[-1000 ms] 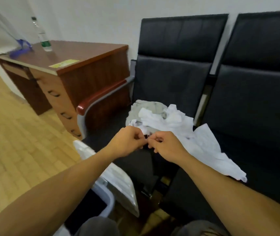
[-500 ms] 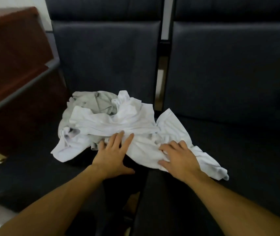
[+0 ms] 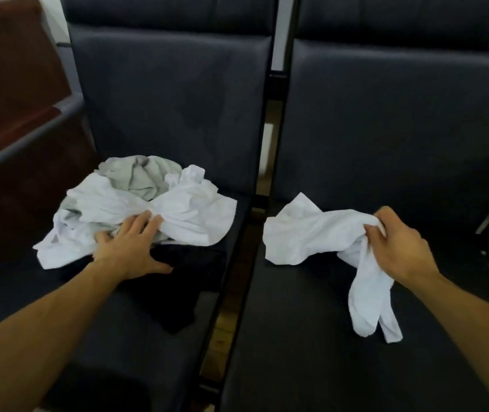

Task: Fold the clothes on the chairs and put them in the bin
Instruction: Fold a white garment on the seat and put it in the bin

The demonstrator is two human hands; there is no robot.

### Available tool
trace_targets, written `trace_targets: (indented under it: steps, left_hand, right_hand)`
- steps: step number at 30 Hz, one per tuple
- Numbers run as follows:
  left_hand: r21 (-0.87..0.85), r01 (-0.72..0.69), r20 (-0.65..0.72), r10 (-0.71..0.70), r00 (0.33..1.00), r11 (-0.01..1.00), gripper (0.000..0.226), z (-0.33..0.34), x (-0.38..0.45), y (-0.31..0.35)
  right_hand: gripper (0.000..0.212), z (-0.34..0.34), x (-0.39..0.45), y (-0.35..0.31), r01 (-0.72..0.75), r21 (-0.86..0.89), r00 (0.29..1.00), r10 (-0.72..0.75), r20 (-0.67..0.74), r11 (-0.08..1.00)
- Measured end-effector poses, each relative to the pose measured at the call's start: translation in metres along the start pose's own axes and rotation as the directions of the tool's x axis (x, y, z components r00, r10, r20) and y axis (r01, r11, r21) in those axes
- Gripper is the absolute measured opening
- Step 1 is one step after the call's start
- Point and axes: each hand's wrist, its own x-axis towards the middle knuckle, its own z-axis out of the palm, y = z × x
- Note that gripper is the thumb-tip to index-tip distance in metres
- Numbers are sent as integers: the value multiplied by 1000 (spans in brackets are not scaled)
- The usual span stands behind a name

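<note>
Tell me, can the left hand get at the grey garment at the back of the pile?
Probably yes: the left hand already rests on the pile, and only white cloth partly overlaps the grey garment.

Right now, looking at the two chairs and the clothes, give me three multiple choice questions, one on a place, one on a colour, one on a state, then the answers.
1. Where is the white garment that the right hand holds?
A. on the right chair
B. on the left chair
C. on the floor

2. What colour is the garment at the back of the pile?
A. red
B. grey
C. yellow

3. How is the left hand placed?
A. raised in the air
B. closed in a fist on the chair back
C. fingers straight, pressing on the pile

Answers:
1 A, it lies over the right chair seat, bunched in the hand's grip.
2 B, a grey garment shows behind the white ones.
3 C, the fingers lie flat on the white cloth on the left chair.
</note>
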Motion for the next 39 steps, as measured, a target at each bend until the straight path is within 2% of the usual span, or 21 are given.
trace_targets:
  steps: [3,5,7,8,10,12,13,16,19,22,25,26,28,29,31,33,35,37,39]
  left_hand:
    - [69,-3,110,-5,994,998,125,-16,-8,6]
    - [92,-69,90,61,994,993,111,-40,-24,32]
    - [-73,-198,-1,199,980,977,86,-71,-52,75]
    - [-249,-283,-46,281,959,926,76,-90,-74,102]
    - [-556,-404,-45,458,888,727,71,-123,-132,158]
    - [-656,-470,-57,582,811,591,75,-140,-179,204]
    - [-666,-508,-107,604,790,546,72,-145,-200,224]
    - [-756,-525,-287,523,803,390,49,-168,-243,261]
    - [-819,-512,-335,506,794,261,28,-202,-266,271]
    - [-812,-546,-380,522,763,207,25,-242,-295,284]
    - [-821,-544,-403,498,767,172,17,-274,-323,296]
    - [-839,-522,-388,505,771,153,21,-282,-333,301]
    - [-889,-446,-338,510,791,103,33,-294,-351,308]
    - [-912,-403,-313,498,808,80,35,-298,-356,311]
    - [-950,-310,-259,456,851,39,30,-303,-368,315]
    - [-973,-229,-216,419,882,-21,31,-305,-375,314]
    - [-979,-201,-193,405,894,-24,36,-306,-379,309]
    - [-978,-208,-177,436,883,24,40,-307,-381,302]
    - [-972,-223,-160,489,858,74,40,-310,-386,301]
  right_hand:
    - [15,-23,-15,7,-8,3,1000,8,5,1000]
    - [13,-36,-22,-2,13,57,1000,-13,-11,998]
    - [13,-51,-29,-20,28,168,998,-18,-56,985]
    - [14,-64,-36,-30,24,257,996,-1,-91,966]
    - [19,-93,-55,-51,-20,465,992,77,-103,885]
    - [21,-118,-69,-70,-89,622,990,139,-32,778]
    - [19,-134,-79,-77,-109,663,989,149,-4,741]
    - [15,-181,-117,-81,-104,731,989,146,6,674]
    - [20,-219,-142,-69,-77,797,989,145,-13,599]
    - [28,-256,-165,-47,-40,804,989,137,-52,593]
    - [31,-282,-185,-28,9,820,992,101,-81,573]
    - [30,-289,-193,-24,30,829,993,77,-88,559]
    - [25,-301,-210,-20,95,826,994,-4,-112,556]
    - [27,-307,-218,-20,140,797,990,-59,-130,587]
    - [40,-315,-237,-20,216,731,975,-185,-125,647]
    - [53,-314,-254,-20,297,688,944,-311,-107,663]
    - [58,-310,-269,-17,420,578,900,-405,-163,700]
    - [44,-307,-275,-17,488,480,873,-402,-277,729]
    - [22,-311,-274,-15,468,441,871,-315,-376,766]
